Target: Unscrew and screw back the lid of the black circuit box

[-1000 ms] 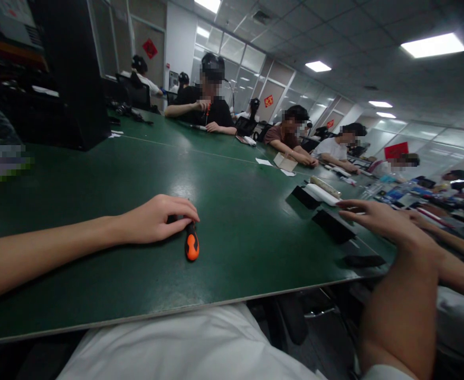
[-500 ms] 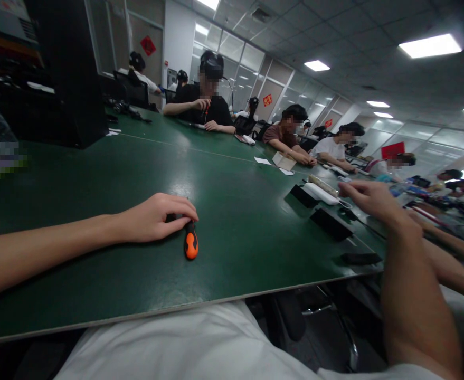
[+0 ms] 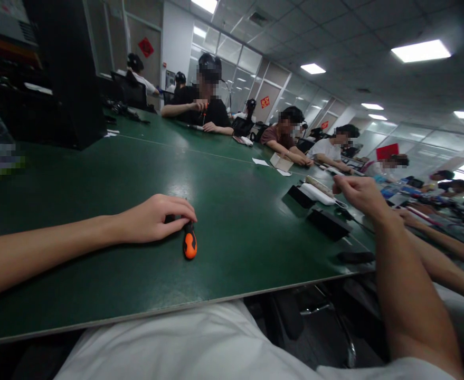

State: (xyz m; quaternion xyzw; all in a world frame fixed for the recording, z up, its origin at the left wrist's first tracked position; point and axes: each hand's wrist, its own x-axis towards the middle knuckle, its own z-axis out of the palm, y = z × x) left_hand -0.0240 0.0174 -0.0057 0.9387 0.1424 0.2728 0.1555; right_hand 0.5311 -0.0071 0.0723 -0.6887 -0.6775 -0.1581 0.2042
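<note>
A screwdriver (image 3: 190, 244) with an orange and black handle lies on the green table (image 3: 232, 243), its handle toward me. My left hand (image 3: 164, 217) rests on the table with thumb and fingers closed around its front part, hiding most of the shaft. My right hand (image 3: 360, 195) is stretched out to the right, fingers curled together. What they hold, if anything, is hidden. Close to those fingers lie a white oblong object (image 3: 316, 193) and a beige long piece (image 3: 319, 185).
Two black boxes (image 3: 329, 224) and a dark flat item (image 3: 356, 257) lie on the right. A tall black panel (image 3: 63, 79) stands at the left. A small open carton (image 3: 281, 160) sits farther back. Co-workers sit opposite; another person's forearm (image 3: 445, 235) is beside my right arm.
The view has shifted slightly, and my right arm appears a little farther left. My left hand and the screwdriver have hardly moved.
</note>
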